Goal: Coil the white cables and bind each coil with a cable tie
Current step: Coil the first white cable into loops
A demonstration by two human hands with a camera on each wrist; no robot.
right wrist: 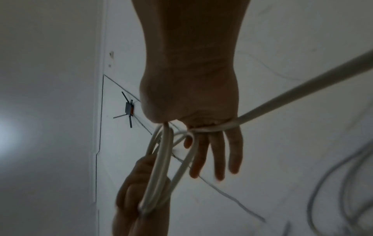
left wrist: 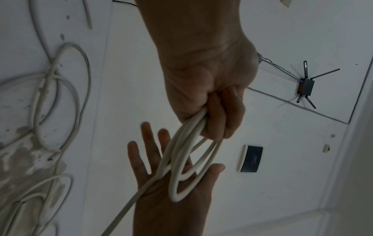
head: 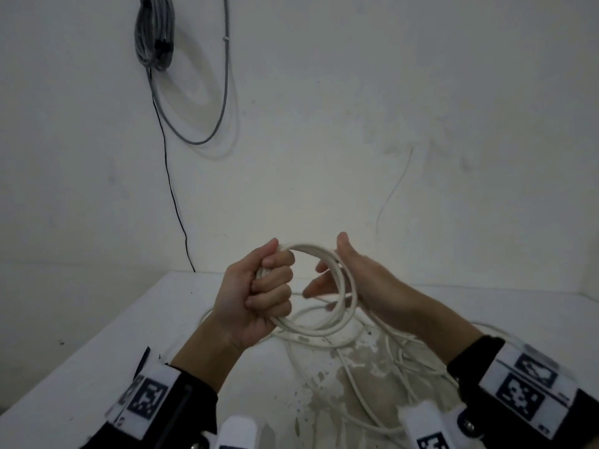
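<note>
My left hand (head: 265, 286) is fisted round one side of a coil of white cable (head: 319, 330) with several loops, held above the table. My right hand (head: 327, 275) stands open against the coil's far side, fingers straight, with the cable running across its palm. In the left wrist view, the left hand (left wrist: 220, 111) grips the coil (left wrist: 181, 161) over the right hand's spread palm (left wrist: 173, 188). In the right wrist view, a taut cable strand (right wrist: 292, 99) crosses the right hand (right wrist: 214, 153) below the knuckles. The rest of the cable (head: 372, 387) lies tangled loose on the table.
The white table (head: 97, 338) has worn, stained patches under the loose cable. A grey cable bundle (head: 154, 34) hangs on the wall at the upper left, with a thin black wire dropping behind the table. A router (left wrist: 306, 86) and a dark box (left wrist: 252, 158) are mounted on a wall.
</note>
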